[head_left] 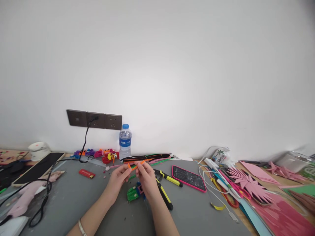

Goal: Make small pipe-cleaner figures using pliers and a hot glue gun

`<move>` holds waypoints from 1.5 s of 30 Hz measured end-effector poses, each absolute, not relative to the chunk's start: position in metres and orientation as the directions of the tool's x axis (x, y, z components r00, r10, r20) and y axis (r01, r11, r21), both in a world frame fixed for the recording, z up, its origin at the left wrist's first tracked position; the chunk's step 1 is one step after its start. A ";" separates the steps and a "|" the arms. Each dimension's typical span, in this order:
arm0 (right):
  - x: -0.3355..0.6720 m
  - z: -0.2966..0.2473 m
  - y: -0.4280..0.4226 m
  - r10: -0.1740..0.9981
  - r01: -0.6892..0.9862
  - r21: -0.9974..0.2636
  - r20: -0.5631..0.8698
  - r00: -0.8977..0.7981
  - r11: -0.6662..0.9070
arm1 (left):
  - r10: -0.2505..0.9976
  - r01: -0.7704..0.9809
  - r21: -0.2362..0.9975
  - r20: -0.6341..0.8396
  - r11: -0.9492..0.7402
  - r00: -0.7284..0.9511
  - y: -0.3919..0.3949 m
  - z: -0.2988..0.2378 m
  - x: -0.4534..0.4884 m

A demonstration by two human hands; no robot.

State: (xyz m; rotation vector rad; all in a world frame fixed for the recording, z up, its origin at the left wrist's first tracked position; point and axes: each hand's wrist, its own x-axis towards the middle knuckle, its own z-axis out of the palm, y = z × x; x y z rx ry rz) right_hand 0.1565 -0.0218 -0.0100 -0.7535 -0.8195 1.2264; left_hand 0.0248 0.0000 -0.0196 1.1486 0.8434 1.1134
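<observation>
My left hand and my right hand meet above the grey mat, both pinching a short orange pipe cleaner held between their fingertips. Just behind them lies a bundle of long pipe cleaners in black, green, pink and orange. Under my right hand a small green and pink craft piece rests on the mat, beside yellow-and-black pliers. A bracelet sits on my left wrist.
A water bottle stands by the wall under a socket strip. A pink-cased phone, a red lighter, finished pipe-cleaner figures, a tablet, black cables and pink paper cut-outs surround the mat.
</observation>
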 end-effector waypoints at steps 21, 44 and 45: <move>0.154 -0.006 -0.025 0.958 -0.248 -0.928 0.245 0.150 0.277 | 0.903 0.180 0.922 0.270 -0.342 0.335 0.000 -0.011 0.022; 0.151 -0.009 -0.020 0.968 -0.332 -0.924 0.120 0.222 0.191 | 0.959 0.036 0.971 0.228 -0.237 0.171 0.002 -0.018 0.025; 0.151 -0.009 -0.020 0.967 -0.332 -0.923 0.126 0.222 0.197 | 0.955 0.044 0.969 0.232 -0.244 0.183 0.003 -0.019 0.025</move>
